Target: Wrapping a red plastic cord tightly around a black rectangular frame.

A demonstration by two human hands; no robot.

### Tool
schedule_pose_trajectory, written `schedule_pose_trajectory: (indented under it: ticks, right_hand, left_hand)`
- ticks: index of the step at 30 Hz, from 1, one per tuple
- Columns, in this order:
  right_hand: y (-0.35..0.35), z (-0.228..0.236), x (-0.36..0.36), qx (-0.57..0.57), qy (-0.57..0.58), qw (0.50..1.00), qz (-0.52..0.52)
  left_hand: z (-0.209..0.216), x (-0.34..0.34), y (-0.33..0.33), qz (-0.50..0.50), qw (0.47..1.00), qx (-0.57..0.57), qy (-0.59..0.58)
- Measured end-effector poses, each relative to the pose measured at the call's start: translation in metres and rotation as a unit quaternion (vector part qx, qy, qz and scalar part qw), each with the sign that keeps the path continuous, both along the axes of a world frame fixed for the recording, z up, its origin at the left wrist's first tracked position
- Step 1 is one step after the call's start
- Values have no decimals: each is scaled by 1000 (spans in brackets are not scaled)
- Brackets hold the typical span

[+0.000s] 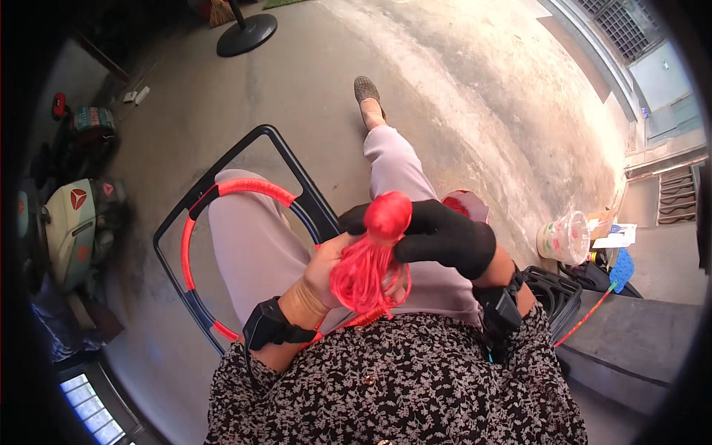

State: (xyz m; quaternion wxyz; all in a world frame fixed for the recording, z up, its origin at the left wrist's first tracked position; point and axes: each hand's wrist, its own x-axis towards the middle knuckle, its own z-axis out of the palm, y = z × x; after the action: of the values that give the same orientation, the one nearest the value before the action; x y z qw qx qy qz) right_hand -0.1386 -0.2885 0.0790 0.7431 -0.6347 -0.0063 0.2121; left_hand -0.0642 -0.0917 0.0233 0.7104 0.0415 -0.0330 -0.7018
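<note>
A hank of glossy red cord [363, 278] is between my hands above my lap, its upper end a rounded, tightly wound knob and its lower strands hanging in loose loops. My bare left hand [323, 265] is closed around the strands below the knob. My right hand [454, 239], in a black glove, curls its fingers around the back and right side of the knob; its fingertips are partly hidden. Across my left thigh leans a black tubular frame [315, 174] with a round hoop [187, 256] partly wrapped in red cord. Another red piece [467, 202] shows behind my right hand.
A scooter [74, 230] stands at the left. Ahead on the concrete floor is a round black stand base [247, 35]. To my right are a clear plastic tub [567, 236], a blue fly swatter [621, 268], a black slatted item [552, 297] and a grey ledge [630, 337].
</note>
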Motion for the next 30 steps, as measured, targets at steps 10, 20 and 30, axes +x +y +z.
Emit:
schedule_pose_trajectory:
  ticks: [10,20,30]
  right_hand:
    - [-23,-25,-19,297,-46,853,-426]
    - [-89,-98,-81,358,-73,776,-513]
    - [-13,-28,-73,-6,14,949,-316]
  left_hand:
    - [29,8,-8,-57,976,101,-183]
    - [40,-5,-10,192,888,205,-365]
    - [56,-21,18,178,678,182,-690]
